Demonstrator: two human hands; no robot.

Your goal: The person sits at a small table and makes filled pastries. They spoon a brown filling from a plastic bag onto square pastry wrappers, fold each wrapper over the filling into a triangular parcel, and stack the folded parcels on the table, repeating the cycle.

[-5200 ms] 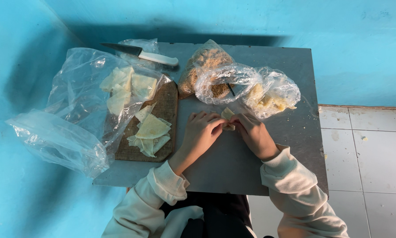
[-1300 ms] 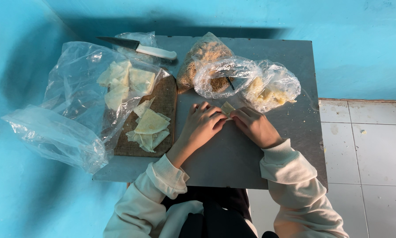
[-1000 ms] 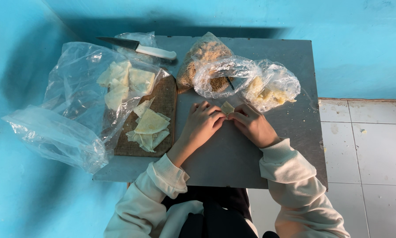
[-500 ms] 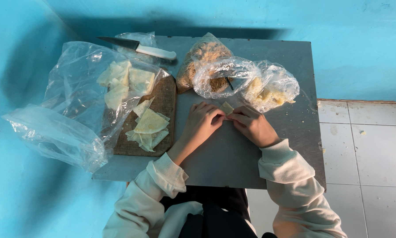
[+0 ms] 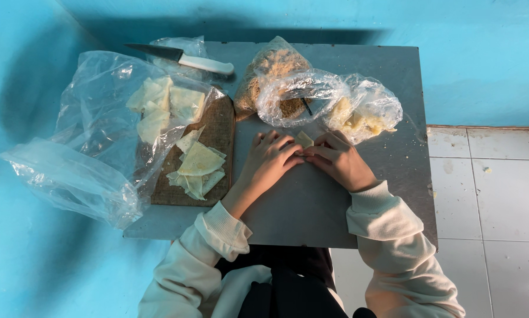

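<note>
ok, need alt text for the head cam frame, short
Seen from above, a person's left hand and right hand press together on a small pale wrapper piece on a grey table. To the left, cut wrappers lie on a brown board; clear plastic bags and a white-handled knife sit behind.
</note>
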